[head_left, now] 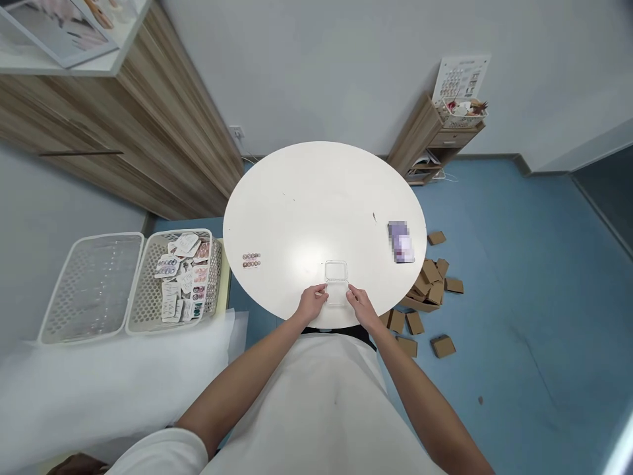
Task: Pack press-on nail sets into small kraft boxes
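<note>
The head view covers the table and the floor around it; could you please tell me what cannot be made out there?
All in the head view:
Clear case: side edges partly covered by the left hand and right hand.
Purple item: details lost to pixelation.
Cards: text too small; lower ones hidden beneath upper ones.
Framed picture: cut off by the image edge.
</note>
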`<state>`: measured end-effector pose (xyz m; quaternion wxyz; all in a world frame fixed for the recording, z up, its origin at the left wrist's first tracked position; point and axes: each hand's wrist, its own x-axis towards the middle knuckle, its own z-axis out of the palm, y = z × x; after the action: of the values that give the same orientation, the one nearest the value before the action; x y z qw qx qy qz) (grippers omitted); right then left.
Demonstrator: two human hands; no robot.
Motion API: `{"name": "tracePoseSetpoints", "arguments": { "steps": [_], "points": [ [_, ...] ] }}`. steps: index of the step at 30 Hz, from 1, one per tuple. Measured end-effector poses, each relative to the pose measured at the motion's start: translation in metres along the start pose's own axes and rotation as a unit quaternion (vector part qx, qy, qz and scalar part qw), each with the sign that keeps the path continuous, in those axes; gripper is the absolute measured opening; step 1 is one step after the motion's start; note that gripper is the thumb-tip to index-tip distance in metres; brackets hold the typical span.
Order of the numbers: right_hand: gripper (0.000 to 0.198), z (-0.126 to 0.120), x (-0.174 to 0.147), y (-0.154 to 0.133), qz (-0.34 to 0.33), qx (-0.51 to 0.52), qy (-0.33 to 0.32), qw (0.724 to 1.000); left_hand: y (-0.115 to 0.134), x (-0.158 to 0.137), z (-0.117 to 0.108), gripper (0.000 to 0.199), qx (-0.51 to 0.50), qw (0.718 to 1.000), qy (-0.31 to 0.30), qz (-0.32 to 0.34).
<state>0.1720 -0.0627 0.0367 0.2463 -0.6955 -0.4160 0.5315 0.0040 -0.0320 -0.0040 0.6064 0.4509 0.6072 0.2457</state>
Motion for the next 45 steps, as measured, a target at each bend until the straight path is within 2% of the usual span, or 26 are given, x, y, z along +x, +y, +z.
{"name": "tracePoseSetpoints", "arguments": {
  "steps": [3,10,16,21,26,29,35,39,45],
  "points": [
    [0.054,0.003,0.007,0.007,-0.011,-0.007,-0.008,1.0,-0.003,0.006,0.002,0.033,0.043,0.999,0.009,0.001],
    [0.051,0.013,0.015,0.016,0.006,0.02,0.025,0.999,-0.009,0.012,0.007,0.037,0.096,0.995,0.017,-0.003],
    [0.063,0.012,0.009,0.021,0.048,0.053,0.065,0.995,-0.014,0.001,0.008,0.044,0.117,0.993,0.014,-0.013],
    [0.062,0.008,0.009,0.03,0.074,0.095,0.021,0.992,-0.019,-0.004,0.016,0.049,0.095,0.994,0.014,-0.043],
    [0.054,-0.002,0.021,0.018,0.055,0.058,-0.009,0.997,-0.009,0.004,0.025,0.049,0.07,0.995,0.039,-0.05],
    [0.052,-0.009,0.031,0.007,0.045,0.034,-0.005,0.998,0.003,0.011,0.027,0.048,0.053,0.996,0.055,-0.048],
    [0.037,-0.018,0.054,-0.003,-0.013,0.002,-0.035,0.999,0.023,0.022,0.032,0.051,0.04,0.992,0.107,-0.059],
    [0.031,-0.023,0.06,-0.005,-0.033,-0.001,-0.067,0.997,0.028,0.025,0.035,0.051,0.019,0.99,0.127,-0.064],
    [0.03,-0.023,0.062,-0.002,-0.045,0.003,-0.078,0.996,0.027,0.024,0.038,0.048,0.031,0.989,0.133,-0.062]
  ]
}}
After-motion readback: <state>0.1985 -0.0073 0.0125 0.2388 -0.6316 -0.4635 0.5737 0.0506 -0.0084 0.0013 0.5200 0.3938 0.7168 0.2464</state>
